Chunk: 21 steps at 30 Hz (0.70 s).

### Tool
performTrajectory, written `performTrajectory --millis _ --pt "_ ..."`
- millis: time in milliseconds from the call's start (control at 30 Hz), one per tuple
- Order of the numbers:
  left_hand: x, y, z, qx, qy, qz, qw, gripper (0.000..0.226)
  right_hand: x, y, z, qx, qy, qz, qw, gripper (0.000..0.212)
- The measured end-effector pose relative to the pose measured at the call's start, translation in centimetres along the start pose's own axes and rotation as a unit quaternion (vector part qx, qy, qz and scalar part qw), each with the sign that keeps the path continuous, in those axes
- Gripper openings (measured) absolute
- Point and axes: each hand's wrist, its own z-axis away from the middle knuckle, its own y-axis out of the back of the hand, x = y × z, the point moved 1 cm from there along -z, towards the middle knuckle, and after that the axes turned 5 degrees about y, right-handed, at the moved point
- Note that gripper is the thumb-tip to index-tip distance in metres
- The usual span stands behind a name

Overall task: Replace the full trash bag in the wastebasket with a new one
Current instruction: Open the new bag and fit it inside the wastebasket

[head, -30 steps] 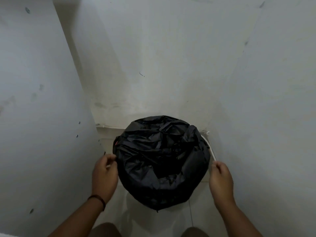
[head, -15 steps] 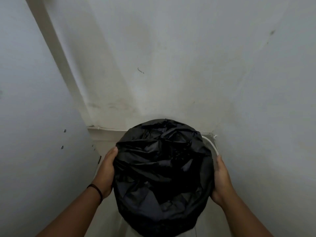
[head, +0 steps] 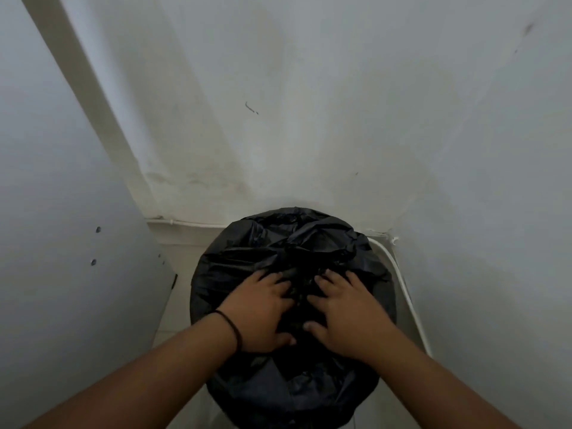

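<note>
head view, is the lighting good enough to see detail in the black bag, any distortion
Head view: dim, flat light; the black bag reads as a dark mass with faint sheen on its folds, both hands stay clear, and wide-angle bending curves the wall edges.

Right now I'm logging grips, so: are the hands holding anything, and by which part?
Both the left hand and right hand lie on top of the black trash bag, fingers bunching its middle plastic. A firm grip cannot be told.
</note>
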Motion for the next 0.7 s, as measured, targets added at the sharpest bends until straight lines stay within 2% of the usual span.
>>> performTrajectory --millis 33,100,167,200,233,267,300,333,367,400,467,567,633,700 --pt "-0.3 -0.6 -0.4 -0.076 0.030 -0.050 0.995 0.083 0.2 -0.8 -0.4 -0.097 -0.020 0.053 0.994 0.074" --pt "-1.4 -1.4 -0.8 -0.208 0.097 -0.096 0.969 0.103 1.0 -1.9 -0.7 -0.239 -0.044 0.122 0.962 0.093" --pt "-2.3 -2.1 -1.0 -0.298 0.150 -0.100 0.937 0.114 1.3 -2.5 -0.9 -0.339 -0.053 0.161 0.925 0.099" --pt "-2.3 -1.9 -1.2 -0.318 0.162 -0.094 0.929 0.116 1.1 -2.4 -1.2 -0.361 -0.053 0.166 0.916 0.095" --pt "-2.0 -1.7 -1.5 -0.312 0.166 -0.078 0.932 0.114 0.7 -2.1 -1.7 -0.343 -0.051 0.155 0.925 0.085" --pt "-1.6 -1.3 -2.1 -0.273 0.156 -0.057 0.947 0.103 0.2 -1.6 -2.5 -0.279 -0.036 0.128 0.951 0.065" --pt "-1.0 -0.8 -2.9 -0.202 0.128 -0.030 0.970 0.082 -0.2 -0.9 -3.4 -0.203 -0.013 0.105 0.973 0.044" --pt "-0.5 -0.2 -3.6 -0.133 0.096 -0.001 0.987 0.060 -0.5 -0.3 -4.3 -0.143 0.018 0.089 0.986 0.032" --pt "-0.3 0.3 -4.2 -0.096 0.069 0.019 0.993 0.043 -0.6 0.0 -5.3 -0.121 0.044 0.088 0.988 0.029" --pt "-0.3 0.5 -4.9 -0.090 0.051 0.021 0.994 0.033 -0.4 -0.1 -6.2 -0.123 0.060 0.099 0.986 0.030" --pt "-0.6 -0.1 -6.2 -0.145 0.032 0.000 0.989 0.034 0.2 -1.3 -7.4 -0.154 0.054 0.116 0.980 0.035" --pt "-1.4 -2.6 -7.6 -0.276 0.044 -0.041 0.959 0.070 1.6 -4.3 -8.6 -0.225 0.009 0.088 0.970 0.047" --pt "-1.9 -4.2 -8.1 -0.361 0.058 -0.068 0.928 0.089 1.9 -6.1 -9.2 -0.304 -0.009 0.124 0.945 0.062" --pt "-2.3 -5.1 -8.5 -0.431 0.065 -0.068 0.898 0.085 2.0 -7.2 -9.5 -0.387 -0.026 0.133 0.912 0.081"
